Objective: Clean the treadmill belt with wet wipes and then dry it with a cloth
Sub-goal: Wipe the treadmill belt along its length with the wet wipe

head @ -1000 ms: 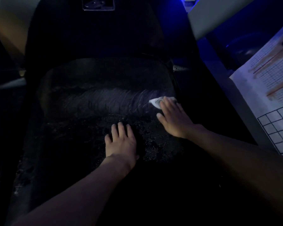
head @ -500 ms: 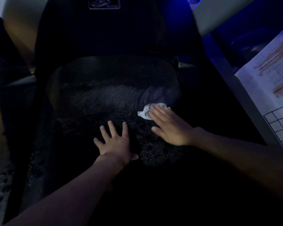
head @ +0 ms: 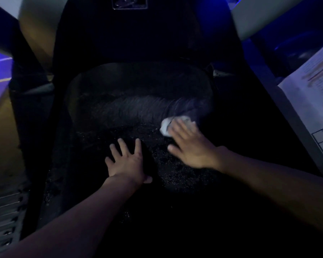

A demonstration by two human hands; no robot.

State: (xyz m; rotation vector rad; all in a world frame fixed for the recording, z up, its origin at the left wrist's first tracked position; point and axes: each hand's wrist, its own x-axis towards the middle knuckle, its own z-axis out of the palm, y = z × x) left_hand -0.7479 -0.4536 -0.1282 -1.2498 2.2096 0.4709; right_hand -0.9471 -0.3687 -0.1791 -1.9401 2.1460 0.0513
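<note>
- Dark room, belt point(head: 138, 112) barely lit.
- Your left hand point(head: 128, 162) lies flat on it, empty.
- Right hand point(head: 192, 146) presses the wipe point(head: 165, 127) flat near the belt's right edge.
- Wipe looks soft, probably bunches; pin its middle.

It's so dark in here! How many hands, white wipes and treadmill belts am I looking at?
Hands: 2, the left hand and the right hand
White wipe: 1
Treadmill belt: 1
Total: 4
</note>
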